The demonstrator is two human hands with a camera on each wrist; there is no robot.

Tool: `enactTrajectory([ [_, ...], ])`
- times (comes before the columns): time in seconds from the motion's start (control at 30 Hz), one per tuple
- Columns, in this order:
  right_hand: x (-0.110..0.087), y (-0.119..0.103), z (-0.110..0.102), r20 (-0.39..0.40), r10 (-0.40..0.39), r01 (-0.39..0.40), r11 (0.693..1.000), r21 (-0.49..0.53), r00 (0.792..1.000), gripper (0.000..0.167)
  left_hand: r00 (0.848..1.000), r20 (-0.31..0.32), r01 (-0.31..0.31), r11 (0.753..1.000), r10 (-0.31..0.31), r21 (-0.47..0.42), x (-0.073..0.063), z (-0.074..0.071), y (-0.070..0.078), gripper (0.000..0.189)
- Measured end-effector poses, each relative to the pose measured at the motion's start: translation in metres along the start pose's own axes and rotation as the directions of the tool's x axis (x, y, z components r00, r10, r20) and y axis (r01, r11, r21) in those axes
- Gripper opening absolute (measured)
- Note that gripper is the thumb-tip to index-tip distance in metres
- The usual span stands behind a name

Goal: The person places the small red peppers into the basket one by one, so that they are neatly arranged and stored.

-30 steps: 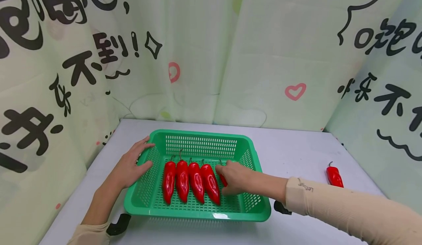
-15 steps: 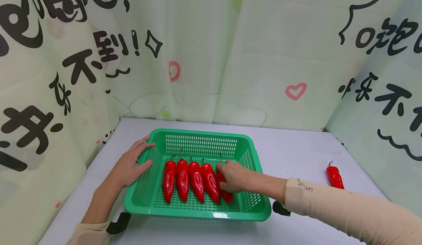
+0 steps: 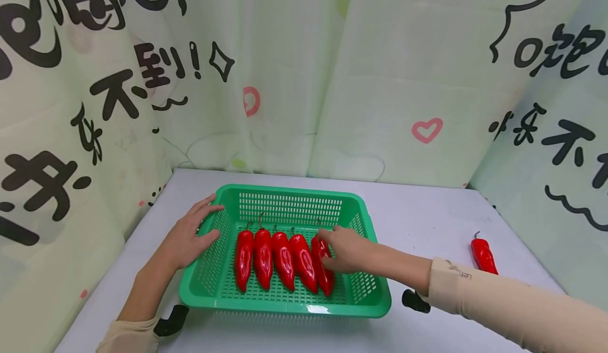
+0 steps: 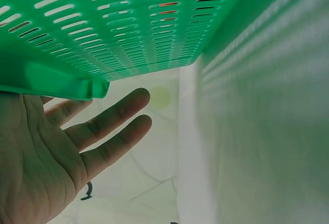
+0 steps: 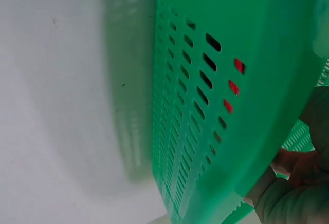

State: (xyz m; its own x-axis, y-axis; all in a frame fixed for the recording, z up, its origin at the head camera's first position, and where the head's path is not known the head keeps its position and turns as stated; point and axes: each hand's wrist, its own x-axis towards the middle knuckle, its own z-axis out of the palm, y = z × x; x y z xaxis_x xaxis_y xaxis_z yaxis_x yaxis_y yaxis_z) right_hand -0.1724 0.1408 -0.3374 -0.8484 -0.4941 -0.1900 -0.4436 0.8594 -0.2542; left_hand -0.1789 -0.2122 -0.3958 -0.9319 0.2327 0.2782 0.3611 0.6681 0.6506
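Several glossy red chili peppers lie side by side in the green plastic basket (image 3: 285,306), stems toward its far side. My right hand (image 3: 349,248) is over the rightmost chili pepper (image 3: 322,271), its fingertips and thumb parted close beside it, with the pepper's red body showing between them. In the right wrist view, part of the right hand (image 5: 298,183) shows past the basket wall (image 5: 247,147). My left hand (image 3: 190,239) rests on the basket's left rim. From the left wrist view, the left hand's fingers (image 4: 115,113) stretch out straight below the rim.
One more red chili pepper (image 3: 483,255) lies on the white table (image 3: 413,216) at the right, partly behind the right sleeve (image 3: 503,295). A pale printed curtain (image 3: 370,78) with black writing surrounds the table at the back and sides.
The rightmost chili pepper now lies on the basket floor beside the others. My right hand has let go of it and shifted slightly up and right. The left hand has stayed put.
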Motion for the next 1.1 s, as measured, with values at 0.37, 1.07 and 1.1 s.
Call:
enactTrajectory([
  [0.37,-0.016,0.016,-0.013,-0.103,0.009,-0.006,0.999,0.033,0.995,0.049,1.0,-0.012,-0.029,1.0,0.029,-0.006,0.001,0.004,-0.002,0.048],
  [1.07,-0.039,0.031,-0.018,-0.342,0.009,0.073,0.971,0.226,0.939,0.052,1.0,-0.011,-0.005,1.0,0.004,-0.019,-0.001,0.004,-0.003,0.048],
  [1.1,-0.041,0.031,-0.017,-0.35,0.017,0.07,0.969,0.236,0.937,0.052,1.0,-0.012,-0.004,1.0,0.004,-0.019,-0.002,0.005,-0.003,0.048],
])
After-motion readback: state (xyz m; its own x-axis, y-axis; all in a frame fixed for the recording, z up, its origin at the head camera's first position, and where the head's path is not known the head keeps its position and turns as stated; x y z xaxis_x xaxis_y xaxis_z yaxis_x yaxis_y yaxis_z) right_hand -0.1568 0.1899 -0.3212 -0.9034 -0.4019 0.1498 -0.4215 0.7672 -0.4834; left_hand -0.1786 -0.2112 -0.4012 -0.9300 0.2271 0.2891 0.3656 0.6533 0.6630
